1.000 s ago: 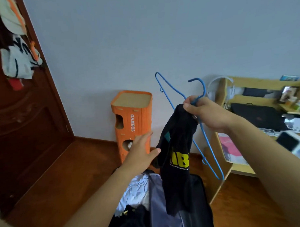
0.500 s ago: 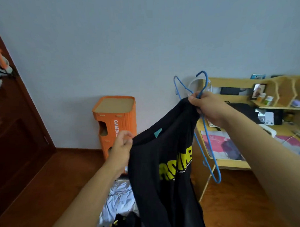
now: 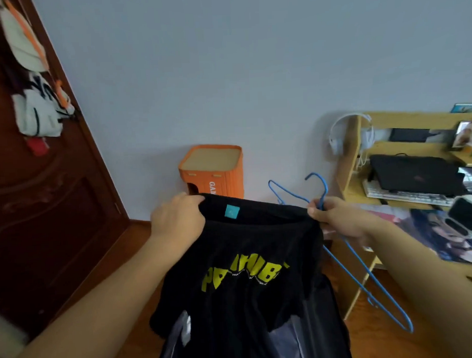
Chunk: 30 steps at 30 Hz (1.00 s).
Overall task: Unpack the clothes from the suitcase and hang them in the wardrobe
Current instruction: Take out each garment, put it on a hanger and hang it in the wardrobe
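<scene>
Shirt (image 3: 248,258) hangs at lower centre of the head view, black with yellow lettering, stretched by its top edge between both hands. Left hand (image 3: 177,223) has its fingers curled over the left end of that edge; right hand (image 3: 335,218) pinches the right end together with the neck of a blue hanger (image 3: 366,278).

Judging by this, the task is at an early-to-middle step: the shirt is out of the suitcase (image 3: 297,345), whose lining shows at the bottom edge, but it is not yet on the hanger, and the wardrobe hanging is left to do. More clothes may lie below, hidden.

Held edge runs nearly level, left to right; the shirt's long axis drops straight down, print facing the camera. The hanger slants toward lower right, hook up.
</scene>
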{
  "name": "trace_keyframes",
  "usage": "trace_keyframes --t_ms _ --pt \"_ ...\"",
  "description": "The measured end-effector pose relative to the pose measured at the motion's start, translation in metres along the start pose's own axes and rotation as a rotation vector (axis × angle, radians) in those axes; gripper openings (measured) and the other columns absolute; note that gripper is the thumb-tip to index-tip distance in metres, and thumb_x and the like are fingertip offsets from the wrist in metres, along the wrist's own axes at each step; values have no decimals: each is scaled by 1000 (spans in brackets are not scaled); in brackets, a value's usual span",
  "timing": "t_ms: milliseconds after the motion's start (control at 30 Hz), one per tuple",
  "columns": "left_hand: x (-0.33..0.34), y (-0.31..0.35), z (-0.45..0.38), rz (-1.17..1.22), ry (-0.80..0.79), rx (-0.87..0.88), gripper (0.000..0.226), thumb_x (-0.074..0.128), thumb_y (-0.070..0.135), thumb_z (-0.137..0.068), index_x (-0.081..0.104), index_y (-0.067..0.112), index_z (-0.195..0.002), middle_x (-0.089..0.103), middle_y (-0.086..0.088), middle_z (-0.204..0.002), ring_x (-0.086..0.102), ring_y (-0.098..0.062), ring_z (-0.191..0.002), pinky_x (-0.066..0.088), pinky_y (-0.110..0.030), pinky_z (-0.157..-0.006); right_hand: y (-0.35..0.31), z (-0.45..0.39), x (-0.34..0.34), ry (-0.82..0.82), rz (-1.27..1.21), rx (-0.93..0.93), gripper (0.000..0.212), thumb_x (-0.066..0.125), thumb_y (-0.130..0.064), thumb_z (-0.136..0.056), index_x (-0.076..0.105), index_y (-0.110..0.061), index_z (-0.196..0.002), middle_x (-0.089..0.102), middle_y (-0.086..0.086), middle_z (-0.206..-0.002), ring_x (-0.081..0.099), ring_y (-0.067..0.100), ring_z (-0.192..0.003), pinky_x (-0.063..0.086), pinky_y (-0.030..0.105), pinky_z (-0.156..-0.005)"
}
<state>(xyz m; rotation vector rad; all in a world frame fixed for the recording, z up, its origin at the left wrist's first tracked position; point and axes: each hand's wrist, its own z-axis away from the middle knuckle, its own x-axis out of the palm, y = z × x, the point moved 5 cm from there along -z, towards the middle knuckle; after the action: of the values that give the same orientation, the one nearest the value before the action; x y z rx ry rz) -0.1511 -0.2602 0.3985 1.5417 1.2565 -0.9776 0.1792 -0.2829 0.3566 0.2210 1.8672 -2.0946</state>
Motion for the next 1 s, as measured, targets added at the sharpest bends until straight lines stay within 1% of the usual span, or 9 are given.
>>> trace_keyframes --t_ms 133,233,367,567,667,733,800,867,1000 --pt "6 4 6 26 67 -65 49 48 8 -91 62 30 -132 68 -7 -111 65 -35 -97 48 -38 -72 24 4 20 -54 6 -29 27 49 -10 -104 47 -16 -78 38 3 -69 34 19 -66 33 30 -64" --pt "22 5 9 301 87 -53 56 49 -7 -84 60 19 -132 52 0 -106 61 -32 -101 52 -41 -82 45 0 21 14 -36 6 27 51 -13 -103 49 -18 -76 40 6 -73 36 22 -73 33 37 -73" --pt "25 28 14 490 -73 51 75 47 -13 -83 44 24 -148 44 11 -124 52 -22 -123 46 -30 -96 69 -9 8 120 -85 54 25 51 -16 -103 52 -15 -78 46 12 -76 43 24 -72 39 39 -72" --pt "16 65 5 128 -509 170 86 44 -4 -90 9 25 -163 16 3 -168 34 -23 -146 38 -22 -100 58 -6 -23 365 3 -82 26 44 -24 -106 69 -20 -100 67 -8 -92 52 0 -51 41 23 -57" --pt "27 75 -3 104 -669 135 84 43 -2 -90 11 25 -162 21 -3 -166 54 -27 -128 52 -31 -98 17 0 -42 460 -498 -257 36 43 -13 -103 52 -32 -132 63 0 -79 27 9 -41 29 23 -46" --pt "32 81 -10 177 -700 99 84 43 1 -88 13 29 -162 34 -7 -159 66 -27 -90 59 -33 -67 -18 11 -50 504 -835 -337 28 44 -16 -100 65 -25 -116 55 7 -66 20 13 -42 23 24 -42" --pt "31 91 -17 255 -670 78 84 44 3 -88 17 30 -161 47 -10 -145 61 -28 -70 51 -31 -51 -47 21 -50 514 -1068 -395 37 46 -25 -101 73 -18 -76 41 5 -54 20 13 -41 20 24 -42" --pt "28 100 -23 316 -646 65 82 45 2 -86 22 30 -160 55 -9 -126 56 -27 -66 44 -29 -46 -65 26 -44 477 -1215 -435 50 46 -27 -102 62 -17 -55 31 1 -50 21 11 -41 19 24 -43" --pt "18 109 -25 521 -688 1 90 44 5 -66 42 38 -150 62 -13 -118 55 -29 -74 36 -28 -45 -70 19 -26 444 -1334 -447 46 45 -26 -101 52 -13 -57 30 -1 -48 20 10 -39 26 23 -43"
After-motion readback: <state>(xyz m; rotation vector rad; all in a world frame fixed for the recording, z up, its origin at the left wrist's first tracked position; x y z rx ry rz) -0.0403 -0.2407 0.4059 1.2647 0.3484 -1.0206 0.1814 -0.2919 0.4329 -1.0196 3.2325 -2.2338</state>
